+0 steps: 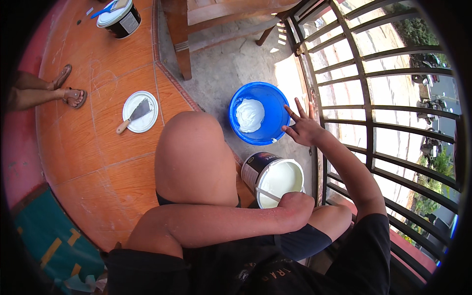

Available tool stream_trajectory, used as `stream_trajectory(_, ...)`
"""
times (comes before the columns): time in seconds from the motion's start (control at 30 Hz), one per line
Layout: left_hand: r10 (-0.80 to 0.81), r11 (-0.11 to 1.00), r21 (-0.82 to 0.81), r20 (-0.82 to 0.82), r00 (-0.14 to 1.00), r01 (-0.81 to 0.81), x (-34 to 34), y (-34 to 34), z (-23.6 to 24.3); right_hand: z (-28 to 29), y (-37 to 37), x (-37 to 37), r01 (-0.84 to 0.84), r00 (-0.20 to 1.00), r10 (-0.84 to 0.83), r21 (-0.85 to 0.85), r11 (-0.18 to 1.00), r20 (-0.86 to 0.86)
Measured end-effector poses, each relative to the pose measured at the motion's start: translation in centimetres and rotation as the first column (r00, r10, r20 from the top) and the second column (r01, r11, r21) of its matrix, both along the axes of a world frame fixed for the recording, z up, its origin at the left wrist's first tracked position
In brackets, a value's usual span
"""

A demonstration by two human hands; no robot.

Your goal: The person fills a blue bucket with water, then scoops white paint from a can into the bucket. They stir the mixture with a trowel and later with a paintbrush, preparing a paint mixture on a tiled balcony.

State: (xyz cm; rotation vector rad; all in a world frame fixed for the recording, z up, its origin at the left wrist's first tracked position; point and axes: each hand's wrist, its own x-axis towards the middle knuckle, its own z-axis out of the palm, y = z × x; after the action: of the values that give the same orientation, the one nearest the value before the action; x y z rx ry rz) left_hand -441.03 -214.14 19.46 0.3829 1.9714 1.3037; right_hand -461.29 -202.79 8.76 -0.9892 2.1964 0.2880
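Observation:
My left hand is closed around a pale stick that lies across the opening of a white paint bucket with a dark label, holding white paint. My right hand is open, fingers spread at the right rim of a blue bucket; whether it touches the rim I cannot tell. A mound of white paste sits inside the blue bucket. To the left, a wooden-handled scraper rests on a round white lid on the tiled ledge.
Another person's sandalled feet are on the orange tiles at left. A lidded bucket with a blue brush stands at the back. A wooden bench stands on concrete; a metal railing runs along my right.

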Motion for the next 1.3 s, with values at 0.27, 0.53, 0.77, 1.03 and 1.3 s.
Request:
stream_trajectory(0.27, -0.088, 0.99, -0.105, 0.015, 0.996, 0.09, -0.5, -0.2, 0.2, 1.3, -0.3, -2.0, 0.076, 0.997, -0.079, -0.125, 0.989, -0.013)
stream_trajectory(0.53, -0.092, 0.984, -0.149, 0.036, 0.995, 0.097, -1.0, -0.5, 0.0, -1.9, 3.1, 3.5, -0.26, 0.958, 0.259, 0.012, 0.966, -0.126)
stream_trajectory(0.77, -0.076, 0.983, -0.16, 0.084, 0.994, 0.088, -1.2, -0.4, 0.3, -0.5, 4.0, 2.9, -0.174, 0.981, 0.174, 0.011, 0.985, -0.081)
stream_trajectory(1.03, -0.091, 0.98, -0.171, 0.077, 0.993, 0.103, -1.1, 0.2, -0.2, -2.1, 3.2, 3.8, 0.394, 0.871, -0.29, -0.212, 0.894, 0.397)
stream_trajectory(1.3, -0.088, 0.966, -0.236, 0.07, 0.994, 0.102, -0.4, 0.7, -0.5, -3.0, 9.4, 4.6, 0.218, 0.94, -0.177, -0.114, 0.969, 0.291)
